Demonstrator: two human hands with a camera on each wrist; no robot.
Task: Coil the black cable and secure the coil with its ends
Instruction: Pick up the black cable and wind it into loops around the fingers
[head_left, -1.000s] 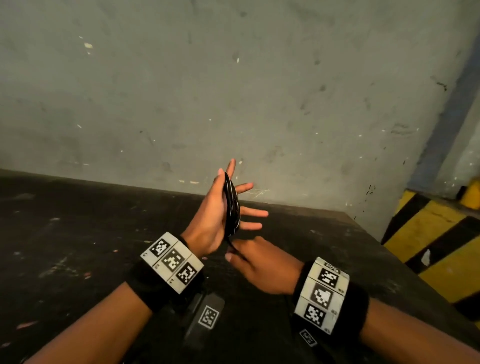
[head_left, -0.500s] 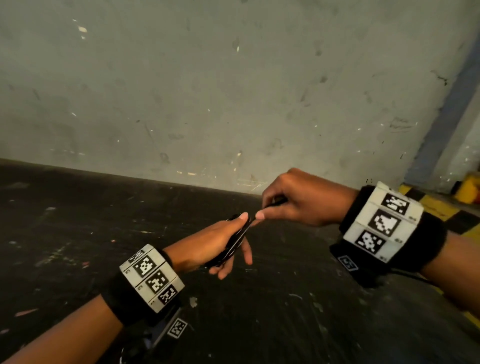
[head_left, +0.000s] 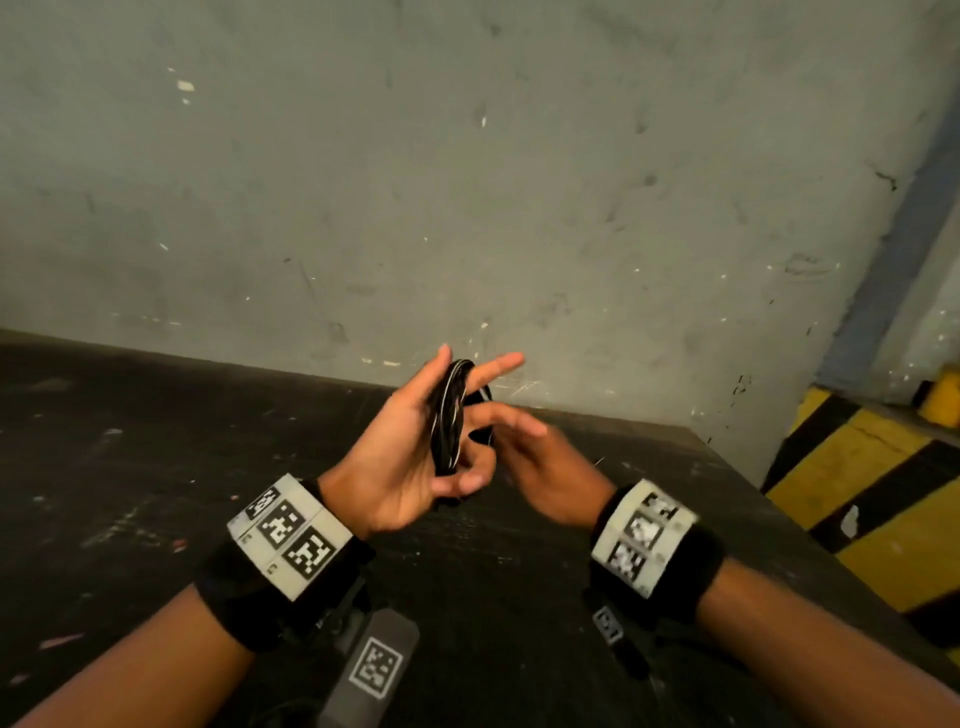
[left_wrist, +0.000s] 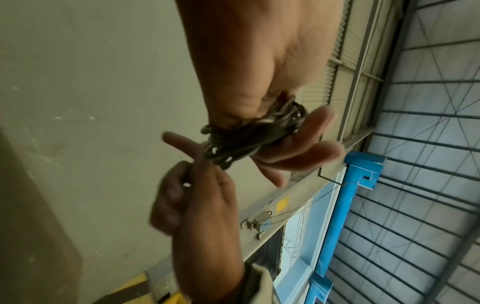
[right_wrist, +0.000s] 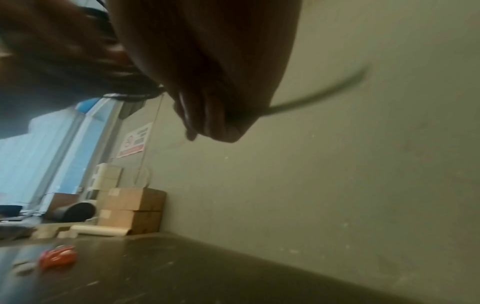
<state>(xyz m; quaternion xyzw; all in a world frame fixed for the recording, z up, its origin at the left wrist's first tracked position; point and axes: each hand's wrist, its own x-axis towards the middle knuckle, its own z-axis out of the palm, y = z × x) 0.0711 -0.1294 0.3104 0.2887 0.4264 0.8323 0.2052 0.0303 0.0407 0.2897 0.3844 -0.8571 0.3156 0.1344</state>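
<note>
Mostly blurred, right hand (head_left: 545, 467) grips black cable (head_left: 449, 415) coiled round left hand (head_left: 395, 457).

One black cable (head_left: 449, 415), coiled. Two hands: left hand (head_left: 405, 457), right hand (head_left: 545, 467). One tabletop (head_left: 130, 441). Two stacked cardboard boxes (right_wrist: 132, 199), possibly more behind them. One blurred orange thing (right_wrist: 58, 257).

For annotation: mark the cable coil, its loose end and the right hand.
cable coil (head_left: 448, 415), head view, middle of the wound strands.
loose end (right_wrist: 324, 91), right wrist view, midway along the free strand leaving the hand.
right hand (head_left: 548, 465), head view, back of the hand.
</note>
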